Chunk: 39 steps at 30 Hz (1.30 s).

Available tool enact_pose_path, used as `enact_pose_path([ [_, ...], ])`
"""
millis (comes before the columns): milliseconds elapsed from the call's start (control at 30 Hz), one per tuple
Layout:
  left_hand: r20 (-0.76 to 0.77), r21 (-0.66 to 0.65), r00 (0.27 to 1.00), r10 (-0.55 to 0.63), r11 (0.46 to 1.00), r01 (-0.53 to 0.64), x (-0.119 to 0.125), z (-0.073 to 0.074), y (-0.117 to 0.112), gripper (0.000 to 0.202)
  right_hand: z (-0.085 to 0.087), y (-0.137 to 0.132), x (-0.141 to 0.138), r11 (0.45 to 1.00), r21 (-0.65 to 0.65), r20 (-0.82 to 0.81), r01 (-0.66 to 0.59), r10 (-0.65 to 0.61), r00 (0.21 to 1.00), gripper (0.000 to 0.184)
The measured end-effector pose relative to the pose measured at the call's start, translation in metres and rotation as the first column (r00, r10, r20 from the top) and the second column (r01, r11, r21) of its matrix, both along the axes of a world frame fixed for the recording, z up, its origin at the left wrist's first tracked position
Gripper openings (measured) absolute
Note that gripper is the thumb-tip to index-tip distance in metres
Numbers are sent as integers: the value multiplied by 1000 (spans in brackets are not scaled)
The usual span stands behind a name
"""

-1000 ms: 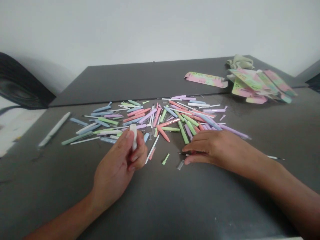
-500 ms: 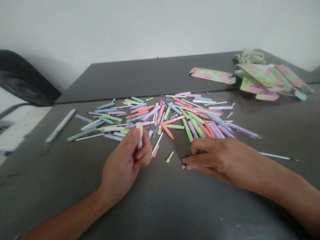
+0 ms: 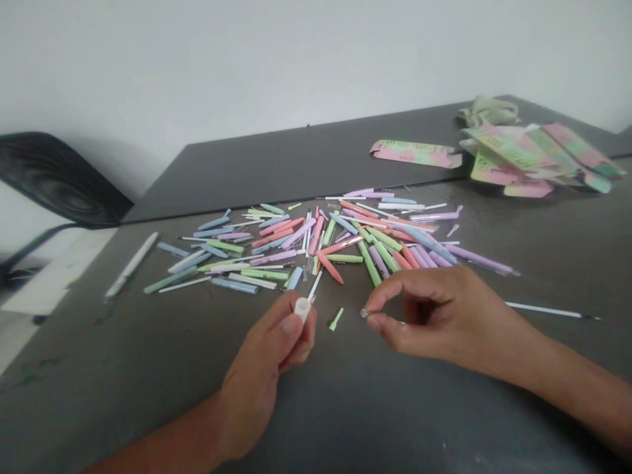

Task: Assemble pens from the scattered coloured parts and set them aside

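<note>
My left hand (image 3: 269, 368) is closed round a white pen barrel (image 3: 301, 307), its open end pointing up and toward my right hand. My right hand (image 3: 434, 316) hovers just above the table with thumb and forefinger pinched on a tiny clear part (image 3: 364, 313), a short way right of the barrel. Beyond both hands a heap of pastel pen parts (image 3: 326, 237) lies spread over the dark table (image 3: 345, 408): barrels, caps and thin white refills in blue, green, pink and purple. A small green piece (image 3: 336, 318) lies between my hands.
A white pen (image 3: 131, 264) lies alone at the left. A thin refill (image 3: 548, 311) lies behind my right wrist. Flattened pastel cartons (image 3: 533, 158) and one more carton (image 3: 415, 153) sit at the back right beside a crumpled cloth (image 3: 486, 110). A black chair (image 3: 54, 187) stands at the left.
My right hand has lifted off the table with a tiny part pinched in its fingertips. My left hand has drawn nearer and tipped the white barrel's open end toward my right hand.
</note>
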State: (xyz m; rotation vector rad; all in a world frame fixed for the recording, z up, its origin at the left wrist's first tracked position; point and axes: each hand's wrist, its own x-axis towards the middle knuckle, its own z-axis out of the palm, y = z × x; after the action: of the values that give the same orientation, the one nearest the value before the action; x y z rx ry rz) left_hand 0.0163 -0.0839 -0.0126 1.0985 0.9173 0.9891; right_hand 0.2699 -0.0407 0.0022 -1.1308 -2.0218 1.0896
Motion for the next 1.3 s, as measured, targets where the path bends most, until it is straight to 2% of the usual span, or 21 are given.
enact_pose_path([
  [67, -88, 42, 995, -52, 998, 56, -3, -3, -4, 47, -2, -2, -3, 978, -208, -79, 19, -36, 996, 14],
  [167, -200, 80, 971, -127, 986, 146, -6, -6, -7, 48, -1, -5, -7, 923, -385, -222, 0, -92, 971, 17],
  [267, -289, 81, 935, -205, 968, 238, -8, -4, -7, 49, 6, -8, -11, 883, -467, -356, -50, -136, 924, 25],
  [367, -352, 50, 905, -238, 961, 272, -7, 1, -8, 49, 9, -10, -15, 860, -498, -413, -113, -121, 903, 35],
  [467, -367, 66, 903, -222, 962, 264, -4, 5, -8, 49, 7, -12, -16, 835, -525, -437, -165, -98, 894, 32],
  [600, -367, 84, 904, -222, 959, 270, -1, 3, -9, 48, 3, -15, -14, 768, -611, -416, -191, -106, 903, 30],
  [733, -391, 38, 891, -232, 963, 267, -3, 0, -10, 46, 8, -18, -16, 664, -713, -478, -225, -225, 849, 29],
  [900, -353, 31, 886, -299, 943, 331, -4, -4, -8, 42, 14, -20, -19, 452, -826, -529, -338, -414, 740, 24],
  [1000, -327, 9, 897, -298, 948, 318, -4, -5, -9, 39, 15, -20, -19, 398, -843, -523, -361, -456, 720, 22],
  [1067, -319, 3, 900, -297, 949, 314, -4, -5, -9, 38, 14, -20, -18, 408, -840, -525, -358, -445, 725, 20],
  [1133, -306, 3, 904, -297, 950, 313, -4, -4, -10, 40, 13, -20, -19, 458, -819, -536, -345, -398, 745, 18],
  [1233, -284, 22, 911, -300, 948, 319, -4, -4, -10, 40, 13, -21, -21, 612, -746, -533, -264, -310, 787, 16],
  [1300, -283, 50, 913, -293, 946, 319, -4, -5, -11, 40, 14, -22, -22, 721, -668, -509, -185, -261, 821, 23],
])
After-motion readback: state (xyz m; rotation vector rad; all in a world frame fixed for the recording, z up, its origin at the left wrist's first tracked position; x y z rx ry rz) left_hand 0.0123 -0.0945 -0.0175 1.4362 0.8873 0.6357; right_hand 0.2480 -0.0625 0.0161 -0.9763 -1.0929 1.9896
